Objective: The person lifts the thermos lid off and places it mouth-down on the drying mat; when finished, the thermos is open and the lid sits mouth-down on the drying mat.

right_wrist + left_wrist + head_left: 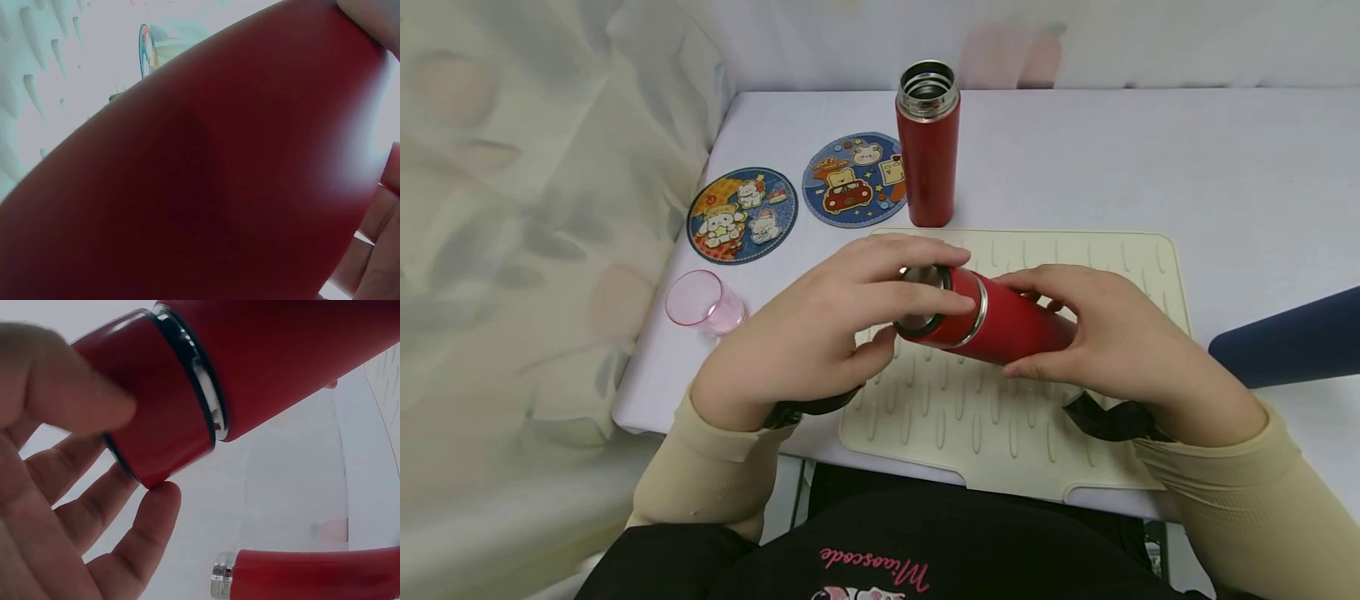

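Note:
A red thermos [1026, 321] is held tilted over the cream mat, its cap end toward the left. My right hand [1112, 337] grips its body near the base, thumb on the near side. The left hand [820, 312] holds the red cap [165, 406], with thumb and fingers around it. In the left wrist view a silver and black band shows between cap and body. The thermos body [206, 162] fills most of the right wrist view. Behind the hands a second red thermos [929, 171] stands upright without a lid, its steel mouth showing.
The cream ribbed mat [977, 417] lies under the hands. Two round cartoon coasters, a left one [741, 217] and a right one [850, 196], lie at the back left. A pink clear glass [703, 304] is beside my left forearm. A dark blue bottle [1292, 337] is at the right.

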